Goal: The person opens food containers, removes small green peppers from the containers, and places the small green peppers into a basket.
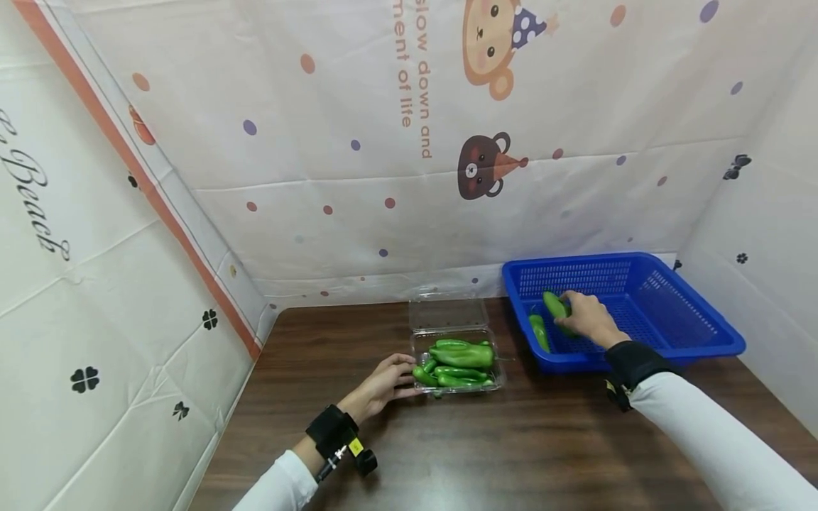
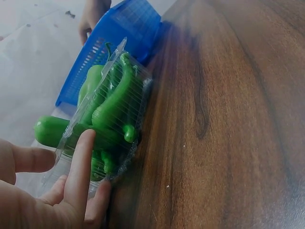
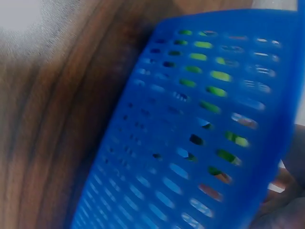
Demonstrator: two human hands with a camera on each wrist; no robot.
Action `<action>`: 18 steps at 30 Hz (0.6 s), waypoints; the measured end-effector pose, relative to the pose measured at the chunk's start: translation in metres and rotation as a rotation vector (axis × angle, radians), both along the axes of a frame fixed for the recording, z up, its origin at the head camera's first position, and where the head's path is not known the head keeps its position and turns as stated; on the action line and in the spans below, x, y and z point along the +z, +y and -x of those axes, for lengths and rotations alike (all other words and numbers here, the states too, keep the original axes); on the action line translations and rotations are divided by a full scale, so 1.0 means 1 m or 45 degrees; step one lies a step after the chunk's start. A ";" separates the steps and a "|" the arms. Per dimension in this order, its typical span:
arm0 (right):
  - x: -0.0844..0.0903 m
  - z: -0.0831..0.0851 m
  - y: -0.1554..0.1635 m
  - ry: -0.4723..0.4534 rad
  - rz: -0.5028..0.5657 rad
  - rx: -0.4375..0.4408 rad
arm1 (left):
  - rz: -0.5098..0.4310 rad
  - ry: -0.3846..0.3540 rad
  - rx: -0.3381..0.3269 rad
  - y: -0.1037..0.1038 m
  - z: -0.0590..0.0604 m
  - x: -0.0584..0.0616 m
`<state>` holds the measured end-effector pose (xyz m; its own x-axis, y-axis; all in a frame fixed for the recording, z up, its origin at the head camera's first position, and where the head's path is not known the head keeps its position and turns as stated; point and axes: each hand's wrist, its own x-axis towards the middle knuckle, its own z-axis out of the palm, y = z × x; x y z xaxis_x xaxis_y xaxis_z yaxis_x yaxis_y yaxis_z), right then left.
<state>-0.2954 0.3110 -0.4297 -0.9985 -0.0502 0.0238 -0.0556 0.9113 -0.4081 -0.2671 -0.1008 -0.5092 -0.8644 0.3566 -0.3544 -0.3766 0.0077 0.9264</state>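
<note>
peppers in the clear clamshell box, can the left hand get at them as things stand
Probably yes. The left hand rests against the near side of the clamshell box, whose lid stands open, so the green peppers lie uncovered. Nothing sits between; the right hand is off in the blue basket.

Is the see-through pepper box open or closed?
Open. The clear box's lid stands tipped back toward the wall, leaving the green peppers inside uncovered. The left hand touches its side.
</note>
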 end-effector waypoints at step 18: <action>-0.015 0.002 -0.004 -0.210 -0.100 -0.018 | 0.003 -0.016 0.000 -0.003 0.000 0.002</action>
<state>-0.2970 0.3071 -0.4443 -0.9891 -0.0315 -0.1436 0.0192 0.9408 -0.3384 -0.2672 -0.1035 -0.5071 -0.8599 0.3558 -0.3659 -0.3882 0.0096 0.9215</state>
